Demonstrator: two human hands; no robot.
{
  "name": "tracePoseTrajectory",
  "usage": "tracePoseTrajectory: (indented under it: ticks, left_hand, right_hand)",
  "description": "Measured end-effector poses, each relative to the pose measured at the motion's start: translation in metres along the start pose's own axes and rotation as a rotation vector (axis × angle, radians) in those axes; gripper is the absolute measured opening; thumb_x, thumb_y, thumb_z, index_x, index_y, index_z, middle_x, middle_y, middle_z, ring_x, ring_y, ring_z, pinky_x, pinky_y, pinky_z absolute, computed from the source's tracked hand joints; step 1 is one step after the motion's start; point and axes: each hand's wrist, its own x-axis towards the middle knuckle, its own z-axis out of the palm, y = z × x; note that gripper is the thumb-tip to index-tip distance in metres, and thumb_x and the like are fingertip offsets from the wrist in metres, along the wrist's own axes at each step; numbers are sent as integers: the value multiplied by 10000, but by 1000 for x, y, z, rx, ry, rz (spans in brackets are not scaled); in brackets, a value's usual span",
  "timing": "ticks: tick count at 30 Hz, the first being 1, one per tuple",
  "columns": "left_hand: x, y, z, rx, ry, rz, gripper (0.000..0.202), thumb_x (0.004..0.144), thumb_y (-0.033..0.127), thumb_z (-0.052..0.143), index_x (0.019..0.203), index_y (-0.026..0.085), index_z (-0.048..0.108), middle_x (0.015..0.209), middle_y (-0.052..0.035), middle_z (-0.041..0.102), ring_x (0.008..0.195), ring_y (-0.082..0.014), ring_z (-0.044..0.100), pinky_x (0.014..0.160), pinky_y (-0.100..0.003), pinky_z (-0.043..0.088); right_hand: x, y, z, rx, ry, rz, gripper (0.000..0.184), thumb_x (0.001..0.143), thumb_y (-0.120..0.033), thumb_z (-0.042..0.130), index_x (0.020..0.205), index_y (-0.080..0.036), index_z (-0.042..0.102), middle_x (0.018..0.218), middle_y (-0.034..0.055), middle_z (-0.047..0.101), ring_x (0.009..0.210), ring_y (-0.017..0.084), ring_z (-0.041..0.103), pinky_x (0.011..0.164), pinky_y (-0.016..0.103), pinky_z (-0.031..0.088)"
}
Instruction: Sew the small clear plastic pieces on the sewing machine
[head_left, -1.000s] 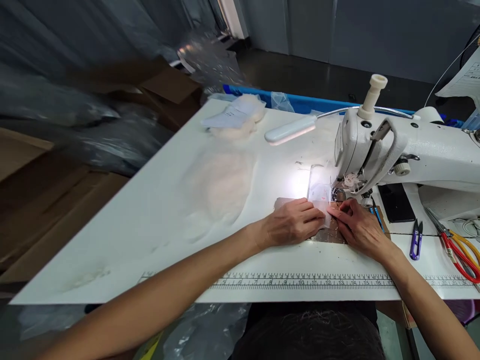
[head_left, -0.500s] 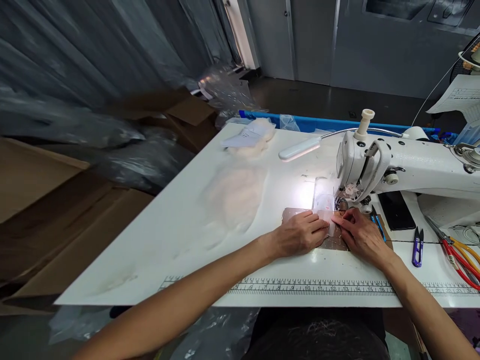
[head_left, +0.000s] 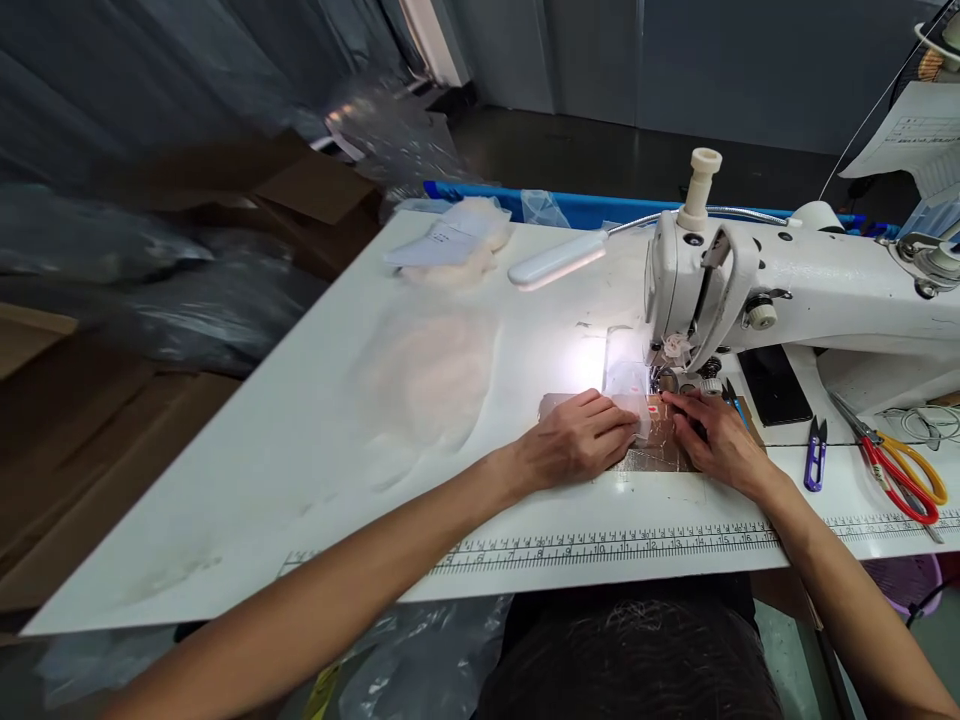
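Note:
A white sewing machine (head_left: pixel 814 285) stands at the right, its lamp-lit needle area above a brown metal-coloured plate (head_left: pixel 664 450). A sheer whitish piece of fabric (head_left: pixel 626 375) lies flat beside the presser foot (head_left: pixel 657 380). My left hand (head_left: pixel 581 438) rests on its near end, fingers together and curled over the fabric. On the plate's right side is my right hand (head_left: pixel 716 435), index finger stretched toward the presser foot and thumb apart from it. A small red mark (head_left: pixel 652 408) shows between the hands. What lies under my left fingers is hidden.
Sheer pale fabric pieces (head_left: pixel 427 370) lie at the left of the table, with a paper-topped pile (head_left: pixel 450 240) behind. Purple thread snips (head_left: pixel 816 455), red and yellow-handled scissors (head_left: pixel 900 470) and a black phone (head_left: pixel 774 385) are at right. A printed ruler (head_left: pixel 600 550) runs along the front edge.
The camera view has shifted. My right fingers have come away from my left ones, and the red mark now shows between them. My left hand stays on the fabric.

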Motion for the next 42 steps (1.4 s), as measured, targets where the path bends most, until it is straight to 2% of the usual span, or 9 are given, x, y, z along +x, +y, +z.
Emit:
tracePoseTrajectory:
  ticks: [5,8,11,15,18,22,28,37,42]
  left_hand:
    - [-1,0,1,17,-17,-11,100,939,125,539,888,145,622,872,-22,738,665,-123,616,582,-276,487]
    - [-1,0,0,18,-37,-16,123,942,127,528,872,145,628,868,-23,738,670,-124,618,584,-275,491]
    - [0,0,-1,24,-31,-5,154,944,126,521,831,141,624,861,-29,735,660,-126,610,576,-276,481]
    - [0,0,-1,35,-37,4,181,945,129,508,807,147,623,853,-23,732,653,-122,599,580,-270,462]
    - [-1,-1,-4,-1,-71,-25,224,975,306,497,885,153,635,880,-40,728,691,-143,607,620,-293,467]
    - [-3,-5,-7,-2,-108,-141,482,991,544,376,1011,128,618,1010,-113,714,778,-202,615,656,-339,460]
    - [-9,-8,0,-3,-190,-204,460,1028,496,316,1072,140,605,1053,-105,703,786,-203,585,677,-345,479]
    - [-11,-8,0,-35,-196,-198,382,1042,404,325,1040,132,594,1009,-106,689,758,-192,548,674,-338,475]
    - [-9,-7,1,18,-254,-198,410,1037,442,318,1119,135,577,1028,-103,677,804,-207,564,687,-347,448]
  right_hand:
    - [-1,-1,-1,-7,17,2,351,978,-255,431,1270,-206,619,1030,111,624,909,231,622,826,407,551]
    - [-2,-4,-1,17,13,-92,364,938,-177,448,1237,-218,652,1045,102,608,950,214,613,854,380,536]
    - [-3,-9,-2,-29,-54,-200,393,891,-123,480,1188,-271,691,1046,81,597,969,208,594,863,374,515]
    - [-2,-14,-3,-163,-134,-219,388,895,-137,512,1182,-321,698,1060,81,588,960,221,574,831,381,500]
    - [-2,-13,-2,-200,-139,-230,363,905,-156,518,1182,-304,700,1062,87,588,968,227,566,837,386,495]
    - [-3,-10,0,-177,-103,-250,343,907,-164,522,1172,-282,705,1052,85,587,961,217,563,859,389,500]
    - [-4,-11,1,-147,-76,-250,360,880,-126,545,1160,-278,711,1059,86,585,982,218,568,867,382,511]
    - [-3,-11,0,-145,-85,-248,369,890,-134,527,1170,-293,708,1057,81,588,991,222,575,874,396,518]
    - [-3,-12,1,-139,-64,-264,363,887,-127,526,1164,-267,714,1043,92,594,967,224,581,856,402,526]
